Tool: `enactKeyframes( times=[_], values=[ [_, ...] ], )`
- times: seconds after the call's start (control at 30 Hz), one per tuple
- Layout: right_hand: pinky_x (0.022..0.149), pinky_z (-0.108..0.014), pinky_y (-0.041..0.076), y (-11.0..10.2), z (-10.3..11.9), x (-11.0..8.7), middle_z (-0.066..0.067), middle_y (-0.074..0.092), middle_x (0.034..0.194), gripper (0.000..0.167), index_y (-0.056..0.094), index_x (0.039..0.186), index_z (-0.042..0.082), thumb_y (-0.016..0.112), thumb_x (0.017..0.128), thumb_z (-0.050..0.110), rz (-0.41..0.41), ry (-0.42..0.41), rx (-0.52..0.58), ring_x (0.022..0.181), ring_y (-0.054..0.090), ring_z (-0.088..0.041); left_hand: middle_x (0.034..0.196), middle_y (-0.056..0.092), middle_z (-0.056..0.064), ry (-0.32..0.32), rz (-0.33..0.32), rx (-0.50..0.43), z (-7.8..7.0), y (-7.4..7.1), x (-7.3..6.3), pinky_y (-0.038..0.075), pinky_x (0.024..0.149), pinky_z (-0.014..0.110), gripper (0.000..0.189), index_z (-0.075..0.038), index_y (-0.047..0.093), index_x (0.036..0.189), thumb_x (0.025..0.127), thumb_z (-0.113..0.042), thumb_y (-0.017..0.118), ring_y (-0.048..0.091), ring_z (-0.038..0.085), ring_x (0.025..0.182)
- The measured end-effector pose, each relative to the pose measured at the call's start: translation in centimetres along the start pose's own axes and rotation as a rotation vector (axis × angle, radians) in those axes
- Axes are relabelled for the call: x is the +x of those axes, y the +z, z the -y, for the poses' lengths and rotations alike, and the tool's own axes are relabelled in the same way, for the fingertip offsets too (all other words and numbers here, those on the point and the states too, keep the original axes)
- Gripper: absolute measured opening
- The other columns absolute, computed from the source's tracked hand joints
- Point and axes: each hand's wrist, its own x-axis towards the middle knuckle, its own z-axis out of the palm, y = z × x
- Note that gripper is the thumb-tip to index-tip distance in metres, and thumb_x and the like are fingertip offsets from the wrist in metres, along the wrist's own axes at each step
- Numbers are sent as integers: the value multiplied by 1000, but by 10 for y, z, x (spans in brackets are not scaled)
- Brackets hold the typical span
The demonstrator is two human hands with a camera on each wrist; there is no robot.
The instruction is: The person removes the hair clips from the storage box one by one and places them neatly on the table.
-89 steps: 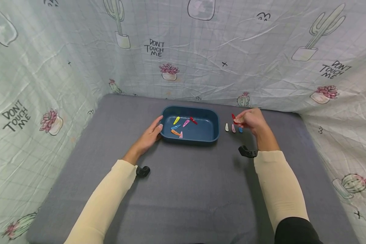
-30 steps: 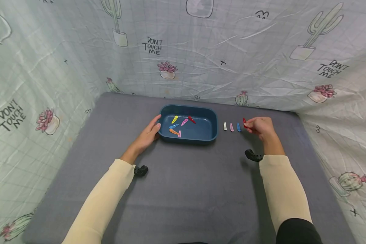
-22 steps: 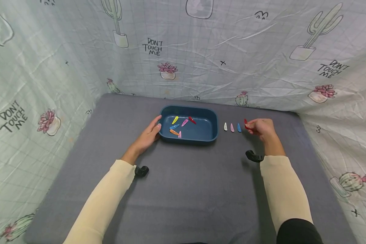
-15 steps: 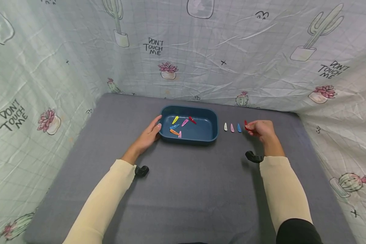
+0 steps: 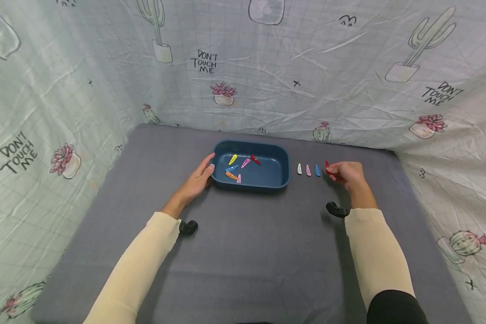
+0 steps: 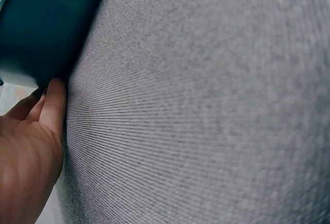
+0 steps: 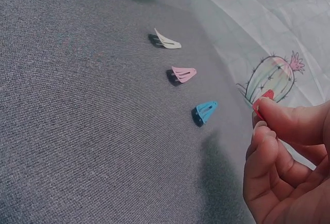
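In the head view, my right hand (image 5: 346,174) pinches a red snap hair clip (image 5: 327,166) between thumb and fingers; the right wrist view shows the red clip's tip (image 7: 266,100) sticking out. To its left lie a blue hair clip (image 5: 317,170), a pink hair clip (image 5: 308,170) and a white hair clip (image 5: 299,168), side by side in a row on the grey table. My left hand (image 5: 195,181) rests with extended fingers against the left end of a dark blue tray (image 5: 263,185). The left wrist view has these fingertips (image 6: 55,91) low at the tray's wall.
Several clips lie scattered inside the tray, among them a yellow clip (image 5: 232,159), an orange clip (image 5: 231,175) and another red clip (image 5: 255,159). A printed cloth curtain (image 5: 267,67) hangs behind the grey table (image 5: 243,252) and along both sides.
My right hand has carried the red clip rightward past the blue one, then slightly toward me and lower, coming level with the row. The left hand has stayed at the tray.
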Motion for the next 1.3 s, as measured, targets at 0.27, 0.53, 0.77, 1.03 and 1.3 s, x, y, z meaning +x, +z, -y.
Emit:
enactKeyframes(
  times=[0.27,0.53,0.77,1.03,1.3],
  values=[
    [56,-20,56,4,-4,7,8,72,65,16,77,109,-5,72,96,3,-41,-2,50,57,63,-5,178,7,3,1,-18,14,2,1,1,29,127,56,57,-30,16,169,115,-41,32,19,29,163],
    [55,-20,56,4,-4,10,6,72,66,9,82,94,0,73,94,-1,-56,3,95,56,62,-7,178,6,3,3,-18,14,1,-1,1,28,127,56,58,-28,15,169,115,-40,32,17,29,163],
    [55,-20,56,3,-7,11,5,72,65,15,80,83,3,72,93,-4,-67,13,133,56,62,-7,178,7,4,1,-12,11,1,0,1,29,127,56,58,-29,16,169,115,-41,33,20,31,162],
    [56,-19,58,1,-10,12,3,73,69,13,80,83,4,74,91,-5,-80,45,179,56,64,-7,178,6,2,4,-1,20,4,0,2,29,127,57,58,-32,15,169,114,-44,32,19,30,163],
    [58,-19,59,0,-13,14,3,73,70,7,82,93,2,75,93,-1,-85,79,165,59,65,-7,178,7,3,15,-8,30,5,-1,2,30,127,57,58,-31,15,169,114,-44,32,19,30,163]
  ],
)
